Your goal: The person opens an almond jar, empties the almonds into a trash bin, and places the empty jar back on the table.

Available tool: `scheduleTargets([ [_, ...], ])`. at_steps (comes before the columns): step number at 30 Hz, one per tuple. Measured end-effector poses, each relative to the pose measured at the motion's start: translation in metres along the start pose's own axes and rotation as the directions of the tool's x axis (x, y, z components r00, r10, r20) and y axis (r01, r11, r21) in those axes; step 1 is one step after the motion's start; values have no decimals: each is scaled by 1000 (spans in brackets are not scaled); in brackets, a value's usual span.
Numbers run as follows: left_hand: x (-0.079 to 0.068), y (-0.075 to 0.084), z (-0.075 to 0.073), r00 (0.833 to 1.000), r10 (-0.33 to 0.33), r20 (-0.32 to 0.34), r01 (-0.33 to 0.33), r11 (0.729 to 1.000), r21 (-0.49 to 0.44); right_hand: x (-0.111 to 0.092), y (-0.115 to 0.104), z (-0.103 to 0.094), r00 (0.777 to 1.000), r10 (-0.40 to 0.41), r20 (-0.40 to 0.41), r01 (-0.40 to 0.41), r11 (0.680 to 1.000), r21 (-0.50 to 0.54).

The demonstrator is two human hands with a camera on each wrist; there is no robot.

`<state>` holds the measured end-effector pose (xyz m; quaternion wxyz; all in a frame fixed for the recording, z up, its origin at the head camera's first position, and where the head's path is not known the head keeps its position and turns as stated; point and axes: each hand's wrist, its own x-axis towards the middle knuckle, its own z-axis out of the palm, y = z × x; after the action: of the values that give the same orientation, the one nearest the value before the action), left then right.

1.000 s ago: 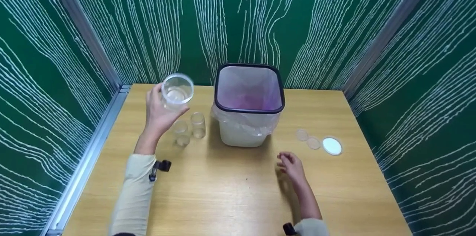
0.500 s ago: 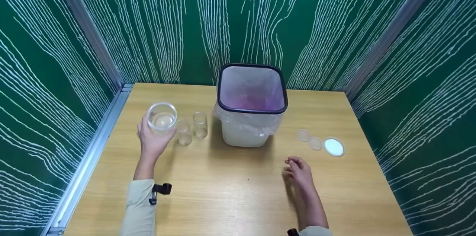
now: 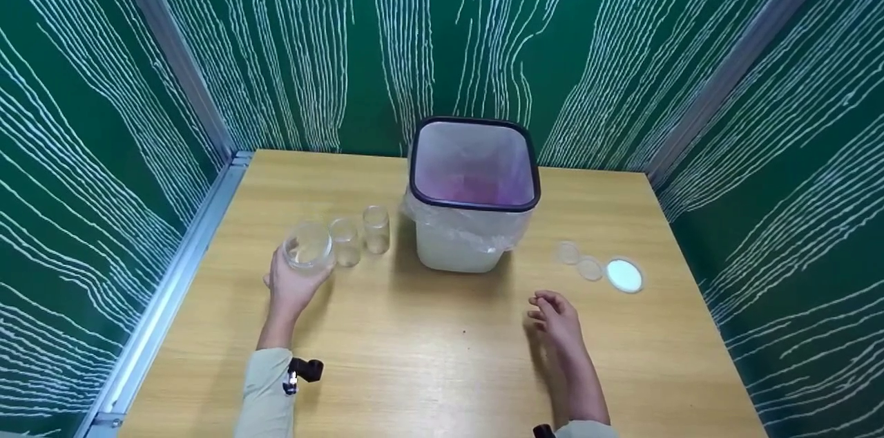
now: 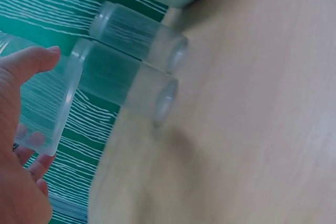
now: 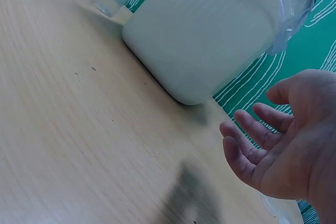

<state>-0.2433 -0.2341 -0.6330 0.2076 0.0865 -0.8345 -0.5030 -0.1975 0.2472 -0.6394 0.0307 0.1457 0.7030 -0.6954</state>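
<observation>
My left hand [image 3: 293,286] grips a wide clear plastic jar [image 3: 309,255] round its side, with the thumb on one side and the fingers on the other. In the left wrist view the base of this jar appears raised off the table. Two narrower clear jars [image 3: 345,244] stand upright just to its right, uncapped in the head view. My right hand [image 3: 558,324] hovers over the table at the right with its fingers loosely bent and holds nothing. Several fingers [image 5: 252,135] show in the right wrist view.
A bin [image 3: 456,244] with a black rim and a clear liner stands at the back middle; its inside looks pinkish. Right of it lie two small clear discs [image 3: 589,269] and a larger, bright white one [image 3: 624,275]. Green patterned walls [image 3: 387,44] enclose the wooden table [image 3: 442,369].
My left hand has brought the wide jar down and toward me, from the back left to beside the narrower jars. The right hand has shifted slightly right and then stayed put.
</observation>
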Motion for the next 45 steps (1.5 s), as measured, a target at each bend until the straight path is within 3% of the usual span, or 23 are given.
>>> scheduleTargets([
  [12, -3, -27, 9, 994, -69, 86, 68, 998, 9, 2, 8, -3, 1000, -2, -5, 2, 1000, 8],
  [18, -5, -35, 13, 988, -137, 78, 132, 989, 59, 2, 13, -4, 1000, 14, -16, -13, 999, 42],
  [23, -6, -41, 16, 985, -152, 78, 144, 985, 96, 2, 16, -4, 999, 29, -18, -28, 998, 50],
  [35, -9, -48, 20, 977, -189, 97, 178, 978, 104, 0, 17, -6, 998, 55, -17, -55, 998, 27],
  [41, -15, -52, 20, 970, -201, 133, 196, 979, 47, -1, 22, -6, 999, 48, -18, -46, 996, 76],
  [45, -18, -53, 22, 968, -217, 124, 213, 976, 50, -1, 22, -6, 998, 56, -35, -53, 995, 83],
])
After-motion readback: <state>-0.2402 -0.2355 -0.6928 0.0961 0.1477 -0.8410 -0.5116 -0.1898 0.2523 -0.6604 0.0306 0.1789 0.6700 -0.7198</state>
